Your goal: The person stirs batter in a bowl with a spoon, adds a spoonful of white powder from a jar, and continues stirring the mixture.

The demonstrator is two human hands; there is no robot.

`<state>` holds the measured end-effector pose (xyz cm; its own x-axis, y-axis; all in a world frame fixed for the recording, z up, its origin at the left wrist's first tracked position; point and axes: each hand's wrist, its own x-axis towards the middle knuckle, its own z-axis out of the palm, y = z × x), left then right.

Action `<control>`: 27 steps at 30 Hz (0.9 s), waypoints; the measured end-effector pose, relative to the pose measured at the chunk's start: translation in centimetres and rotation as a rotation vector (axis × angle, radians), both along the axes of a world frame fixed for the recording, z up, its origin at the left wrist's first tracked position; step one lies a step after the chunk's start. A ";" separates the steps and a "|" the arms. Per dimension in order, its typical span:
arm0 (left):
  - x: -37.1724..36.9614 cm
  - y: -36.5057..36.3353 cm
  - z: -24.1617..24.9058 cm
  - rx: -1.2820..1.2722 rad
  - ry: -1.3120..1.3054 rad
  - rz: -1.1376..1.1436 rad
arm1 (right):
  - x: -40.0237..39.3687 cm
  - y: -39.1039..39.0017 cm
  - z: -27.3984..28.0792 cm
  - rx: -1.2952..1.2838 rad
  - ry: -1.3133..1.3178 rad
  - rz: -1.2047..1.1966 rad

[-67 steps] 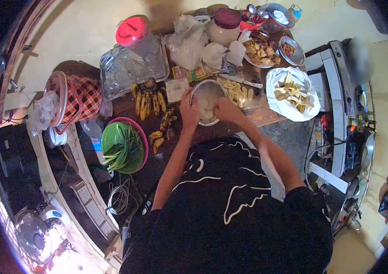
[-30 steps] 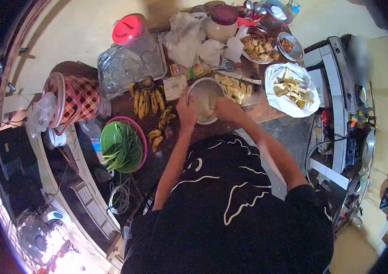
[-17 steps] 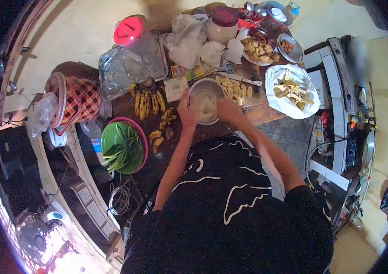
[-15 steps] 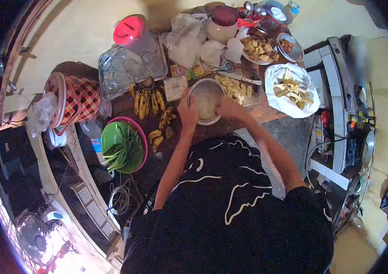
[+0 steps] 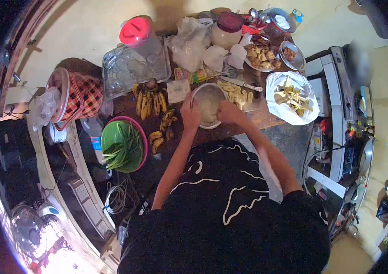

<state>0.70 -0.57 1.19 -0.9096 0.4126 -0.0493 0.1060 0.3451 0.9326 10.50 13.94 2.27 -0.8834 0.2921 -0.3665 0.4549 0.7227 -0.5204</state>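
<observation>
A round pale bowl [image 5: 208, 91] with a cream-coloured batter inside stands at the table's near edge, in front of my body. My left hand [image 5: 190, 114] is closed around its left rim. Over the right rim, my right hand [image 5: 230, 112] reaches into the bowl with curled fingers; what they hold, if anything, is hidden. Peeled banana pieces [image 5: 238, 94] lie just right of the bowl, by a knife [image 5: 242, 84]. To its left are a pale square packet [image 5: 178, 91] and unpeeled bananas [image 5: 149, 105].
On the right, a white-lined tray [image 5: 274, 106] holds banana peels. Fried pieces [image 5: 263, 55] fill a plate behind. A glass-laden tray [image 5: 108, 82], a plastic bag [image 5: 188, 48] and a lidded jar [image 5: 226, 34] stand farther back. A green basin [image 5: 110, 137] with leaves is at left.
The whole view has shifted slightly. My left hand keeps its hold on the bowl, and my right hand has moved only a little at the bowl's right side.
</observation>
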 end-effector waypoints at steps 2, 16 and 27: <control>-0.2 0.2 -0.2 -0.015 -0.022 -0.001 | -0.7 0.5 2.2 -0.177 0.009 -0.118; -0.2 -0.2 -1.3 -0.017 0.088 0.007 | -0.4 0.2 -1.1 0.095 0.123 -0.008; -0.3 -0.3 -1.3 0.005 0.035 0.033 | -0.4 0.1 -1.0 0.252 0.020 0.079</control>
